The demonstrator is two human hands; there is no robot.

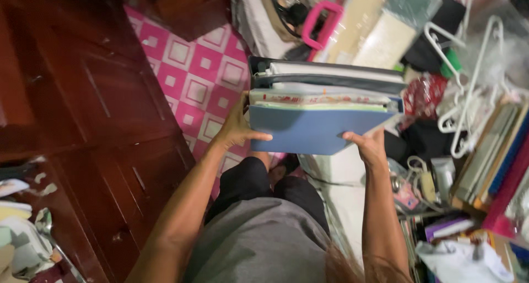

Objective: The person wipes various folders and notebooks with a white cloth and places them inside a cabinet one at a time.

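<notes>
my left hand [238,127] and right hand [370,146] clamped on opposite ends of a stack of blue and grey plastic binders [322,109], held between them above the pink checked floor mat [195,73], white plastic hangers [468,95] just beside

Dim, warm indoor light with soft shadows, mild motion blur and stretched, softened edges.

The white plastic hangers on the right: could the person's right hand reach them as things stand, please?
Probably not freely: the right hand is occupied, gripping the blue folder under the stack of binders with the left hand. The white hangers lie close, uncovered.
</notes>
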